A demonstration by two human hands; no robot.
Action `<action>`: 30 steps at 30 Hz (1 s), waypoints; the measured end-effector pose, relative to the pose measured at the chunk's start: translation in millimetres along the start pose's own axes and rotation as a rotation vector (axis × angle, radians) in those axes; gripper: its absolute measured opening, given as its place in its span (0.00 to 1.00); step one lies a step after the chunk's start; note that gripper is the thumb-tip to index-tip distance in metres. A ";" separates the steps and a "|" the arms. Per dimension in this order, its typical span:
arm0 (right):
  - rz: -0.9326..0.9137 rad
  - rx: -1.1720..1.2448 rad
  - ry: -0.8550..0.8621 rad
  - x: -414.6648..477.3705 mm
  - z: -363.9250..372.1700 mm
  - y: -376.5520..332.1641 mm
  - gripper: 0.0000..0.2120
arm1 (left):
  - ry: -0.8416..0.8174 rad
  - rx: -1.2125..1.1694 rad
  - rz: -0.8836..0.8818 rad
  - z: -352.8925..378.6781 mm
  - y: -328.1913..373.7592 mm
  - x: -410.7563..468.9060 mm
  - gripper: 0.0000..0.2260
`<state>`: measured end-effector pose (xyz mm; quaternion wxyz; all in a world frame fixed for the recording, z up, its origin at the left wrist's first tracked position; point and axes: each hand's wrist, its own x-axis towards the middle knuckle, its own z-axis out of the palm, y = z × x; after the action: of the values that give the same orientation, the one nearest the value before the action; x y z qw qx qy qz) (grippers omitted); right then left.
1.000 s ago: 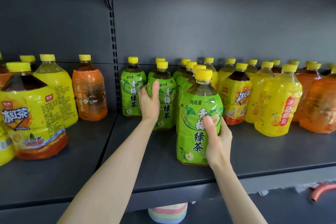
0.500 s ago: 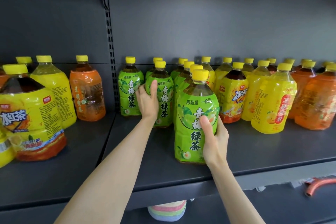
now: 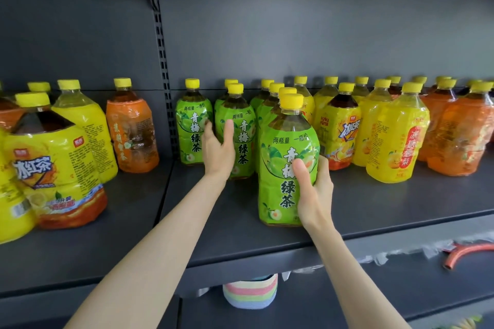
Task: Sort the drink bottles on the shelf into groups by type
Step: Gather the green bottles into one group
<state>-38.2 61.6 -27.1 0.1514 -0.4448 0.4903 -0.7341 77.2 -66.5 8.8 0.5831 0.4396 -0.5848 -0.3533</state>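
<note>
A large green tea bottle (image 3: 286,165) with a yellow cap stands near the shelf's front edge; my right hand (image 3: 314,189) grips its right side, thumb across the label. My left hand (image 3: 217,149) is wrapped round a second green tea bottle (image 3: 240,139) farther back, thumb up on its label. Another green bottle (image 3: 192,131) stands to its left, and several more green bottles (image 3: 267,109) crowd behind. To the right stand a yellow iced-tea bottle (image 3: 338,131), yellow pear-drink bottles (image 3: 395,141) and orange bottles (image 3: 462,136).
The dark grey shelf (image 3: 240,246) has a slotted upright (image 3: 163,83) dividing it. Left of the upright stand an orange bottle (image 3: 132,131), a yellow bottle (image 3: 85,128) and a big iced-tea bottle (image 3: 53,168). A striped pastel object (image 3: 250,292) and an orange hose (image 3: 465,251) lie below.
Both hands keep their holds on the two green bottles. The front bottle has barely shifted; the view has drifted slightly.
</note>
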 end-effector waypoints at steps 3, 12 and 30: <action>0.031 -0.046 -0.050 -5.6 4.8 -5.3 0.37 | -0.027 -0.145 0.015 -13.3 0.9 -30.5 0.25; -0.064 -0.356 -0.187 -11.6 30.8 -9.8 0.34 | -0.094 -0.216 0.028 -22.3 17.1 -86.1 0.18; 0.129 -0.092 -0.261 65.2 -8.1 30.0 0.35 | 0.010 -0.135 0.029 -4.5 11.0 -54.3 0.23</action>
<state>-87.4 9.1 -20.9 0.2402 -0.5105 0.5269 -0.6357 76.9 -11.8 -0.9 0.6193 0.3924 -0.5631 -0.3813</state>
